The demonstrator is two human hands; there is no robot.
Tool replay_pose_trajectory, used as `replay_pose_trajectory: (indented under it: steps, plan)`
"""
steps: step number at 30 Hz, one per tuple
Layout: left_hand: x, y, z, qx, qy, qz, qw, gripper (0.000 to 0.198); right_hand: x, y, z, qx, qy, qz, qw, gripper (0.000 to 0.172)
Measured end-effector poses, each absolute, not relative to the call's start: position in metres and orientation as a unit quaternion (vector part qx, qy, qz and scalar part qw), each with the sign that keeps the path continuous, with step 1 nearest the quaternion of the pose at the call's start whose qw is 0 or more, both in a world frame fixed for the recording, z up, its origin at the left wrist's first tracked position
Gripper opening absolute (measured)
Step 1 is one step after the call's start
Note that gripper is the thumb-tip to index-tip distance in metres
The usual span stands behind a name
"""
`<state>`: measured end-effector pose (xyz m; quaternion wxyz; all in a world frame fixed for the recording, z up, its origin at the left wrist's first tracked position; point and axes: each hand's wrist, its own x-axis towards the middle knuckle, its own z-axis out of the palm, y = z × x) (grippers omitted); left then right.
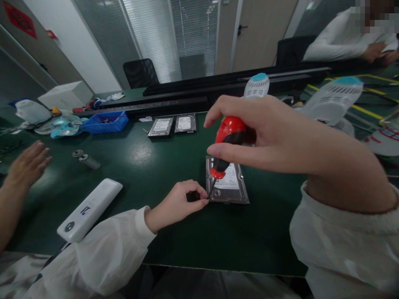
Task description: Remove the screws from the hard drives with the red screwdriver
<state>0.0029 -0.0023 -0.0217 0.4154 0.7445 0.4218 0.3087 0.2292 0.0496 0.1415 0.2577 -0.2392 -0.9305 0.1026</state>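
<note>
A hard drive (229, 195) lies label up on the green table in front of me. My right hand (258, 133) grips the red and black handle of a screwdriver (230, 128) from above. Its shaft slants down to the drive's near left corner. There, the thumb and fingertips of my left hand (181, 201) are pinched together beside the screwdriver's tip. Whatever lies between those fingertips is too small or hidden to make out. The right hand and the screwdriver cover the far part of the drive.
Two more hard drives (160, 126) lie farther back. A blue bin (106, 122) stands at the back left, near small metal cylinders (89, 161). A white power bank (90, 209) lies by my left forearm. Another person's hand (29, 164) is at far left; white fans (332, 99) stand right.
</note>
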Motion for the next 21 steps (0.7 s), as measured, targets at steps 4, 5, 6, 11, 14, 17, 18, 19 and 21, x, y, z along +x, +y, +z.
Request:
replay_pose_trajectory:
  steps: [4,5,6,11,14,17,18,19,21]
  plan:
    - [0.0026,-0.0019,-0.0217,0.745,0.427,0.302,0.414,0.005,0.2337,0.0475,0.1461,-0.254,-0.932,0.115,0.233,0.027]
    - [0.0025,-0.0017,-0.0218,0.743,0.431,0.3,0.415,0.006,0.2347,0.0475,0.1468,-0.245,-0.934,0.126,0.229,0.025]
    - [0.0024,-0.0015,-0.0218,0.741,0.434,0.298,0.417,0.007,0.2354,0.0478,0.1472,-0.232,-0.936,0.139,0.225,0.026]
    - [0.0031,-0.0005,-0.0211,0.738,0.437,0.292,0.424,0.008,0.2365,0.0506,0.1479,-0.213,-0.936,0.173,0.219,0.035]
    - [0.0032,-0.0003,-0.0206,0.737,0.436,0.29,0.427,0.009,0.2361,0.0507,0.1485,-0.245,-0.926,0.183,0.22,0.034]
    - [0.0021,-0.0002,-0.0203,0.734,0.434,0.287,0.438,0.01,0.237,0.0507,0.1488,-0.245,-0.928,0.17,0.222,0.029]
    - [0.0015,-0.0002,-0.0202,0.733,0.433,0.284,0.44,0.011,0.2376,0.0511,0.1486,-0.24,-0.93,0.166,0.222,0.029]
    - [0.0009,-0.0001,-0.0201,0.734,0.433,0.28,0.442,0.012,0.2383,0.0518,0.1483,-0.234,-0.932,0.165,0.221,0.031]
    - [-0.0002,0.0001,-0.0199,0.739,0.434,0.269,0.439,0.013,0.2395,0.0542,0.1473,-0.226,-0.934,0.172,0.216,0.034]
